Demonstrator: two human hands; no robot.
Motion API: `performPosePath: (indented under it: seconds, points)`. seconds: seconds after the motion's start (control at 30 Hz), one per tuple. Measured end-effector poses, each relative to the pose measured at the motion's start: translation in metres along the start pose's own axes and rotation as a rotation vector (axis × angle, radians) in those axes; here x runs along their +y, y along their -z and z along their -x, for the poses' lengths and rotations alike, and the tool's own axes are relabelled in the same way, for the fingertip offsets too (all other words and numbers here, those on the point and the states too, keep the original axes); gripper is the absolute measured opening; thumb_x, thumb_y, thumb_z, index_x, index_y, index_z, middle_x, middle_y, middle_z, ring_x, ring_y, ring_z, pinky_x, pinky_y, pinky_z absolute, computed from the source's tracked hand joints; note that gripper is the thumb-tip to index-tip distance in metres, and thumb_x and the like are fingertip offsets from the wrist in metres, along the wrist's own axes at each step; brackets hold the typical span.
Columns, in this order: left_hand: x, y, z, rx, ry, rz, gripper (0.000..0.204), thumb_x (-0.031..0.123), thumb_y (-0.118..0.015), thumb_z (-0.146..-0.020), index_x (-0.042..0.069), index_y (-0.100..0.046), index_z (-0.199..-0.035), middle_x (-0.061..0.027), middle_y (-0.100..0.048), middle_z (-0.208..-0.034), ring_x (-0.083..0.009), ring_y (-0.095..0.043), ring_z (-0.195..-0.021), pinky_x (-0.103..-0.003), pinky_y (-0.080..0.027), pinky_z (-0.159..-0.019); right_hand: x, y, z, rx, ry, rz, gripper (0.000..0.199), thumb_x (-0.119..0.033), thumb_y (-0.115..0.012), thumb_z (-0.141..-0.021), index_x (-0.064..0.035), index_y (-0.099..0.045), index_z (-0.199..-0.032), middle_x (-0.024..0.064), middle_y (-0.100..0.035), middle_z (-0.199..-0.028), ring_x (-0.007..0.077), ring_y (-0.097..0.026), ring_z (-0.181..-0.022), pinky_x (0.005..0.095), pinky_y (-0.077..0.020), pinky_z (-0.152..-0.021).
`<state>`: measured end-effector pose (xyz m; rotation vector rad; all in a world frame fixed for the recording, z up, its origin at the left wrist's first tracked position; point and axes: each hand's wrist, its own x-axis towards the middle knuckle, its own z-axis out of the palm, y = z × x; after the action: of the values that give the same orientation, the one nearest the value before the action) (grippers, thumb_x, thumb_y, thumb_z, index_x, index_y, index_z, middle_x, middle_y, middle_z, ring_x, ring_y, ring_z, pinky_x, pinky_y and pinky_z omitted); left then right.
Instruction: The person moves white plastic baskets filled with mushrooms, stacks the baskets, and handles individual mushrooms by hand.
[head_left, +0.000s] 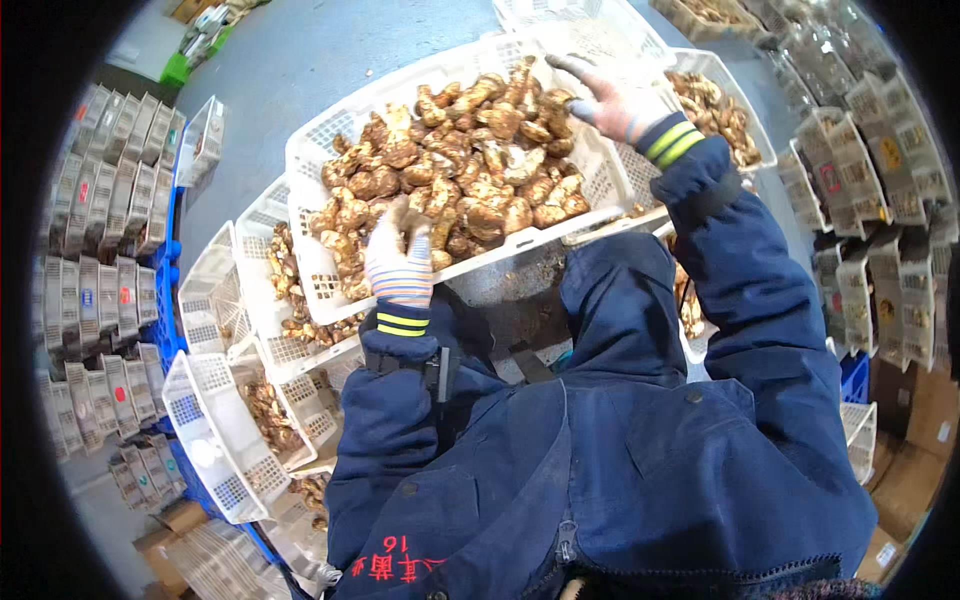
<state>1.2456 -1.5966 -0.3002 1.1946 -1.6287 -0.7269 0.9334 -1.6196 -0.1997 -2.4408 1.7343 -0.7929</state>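
A white perforated plastic crate (pixel 530 235) heaped with brown, soil-marked mushrooms (pixel 455 165) stands before me. My left hand (pixel 400 262), in a striped glove with a dirty grey palm side, reaches over the crate's near edge. Its fingertips rest against mushrooms at the near left, thumb apart from the fingers; nothing shows gripped. Above the crate's far right corner is my right hand (pixel 612 105), gloved the same way. Thumb and fingers are spread there, with no mushroom between them.
Other white crates (pixel 255 290) with mushrooms stand at the left, partly under the main one. Another mushroom crate (pixel 725 115) lies at the right, beside a pale crate (pixel 590 25). Stacked baskets (pixel 110 200) line the left; more stacked crates (pixel 880 200) line the right.
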Motion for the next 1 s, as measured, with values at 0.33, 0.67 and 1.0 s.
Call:
performPosePath:
  seconds: [0.33, 0.67, 1.0]
  points:
    - [-0.009, 0.014, 0.011, 0.034, -0.12, 0.03, 0.029, 0.009, -0.062, -0.074, 0.001, -0.056, -0.101, -0.0121, -0.061, -0.08, -0.0252, -0.058, -0.075, -0.033, -0.044, -0.072, 0.003, -0.035, -0.02, -0.376, -0.376, -0.131, 0.042, -0.006, -0.058, -0.074, -0.0084, -0.049, -0.116, 0.0066, -0.06, -0.095, 0.0166, -0.056, -0.091, 0.0272, -0.043, -0.082]
    - [0.069, 0.0, 0.038, -0.612, 0.216, 1.29, 0.054, 0.03, -0.056, -0.082, 0.002, -0.038, -0.123, -0.0188, -0.056, -0.099, -0.0236, -0.059, -0.086, -0.03, -0.05, -0.069, -0.091, 0.007, 0.032, -0.241, -0.17, -1.273, 0.063, -0.032, -0.064, -0.07, 0.0054, -0.044, -0.116, 0.0141, -0.051, -0.114, 0.0208, -0.046, -0.108, 0.0319, -0.0303, -0.095]
    - [0.096, -0.003, 0.04, -0.457, 0.398, 0.823, 0.04, 0.009, -0.06, -0.076, -0.003, -0.049, -0.112, -0.0125, -0.06, -0.092, -0.0171, -0.06, -0.072, -0.022, -0.048, -0.061, -0.11, -0.035, 0.088, -0.025, -0.644, -1.537, 0.031, -0.02, -0.055, -0.078, -0.0001, -0.053, -0.1, 0.0065, -0.055, -0.089, 0.0157, -0.054, -0.079, 0.0289, -0.0437, -0.069]
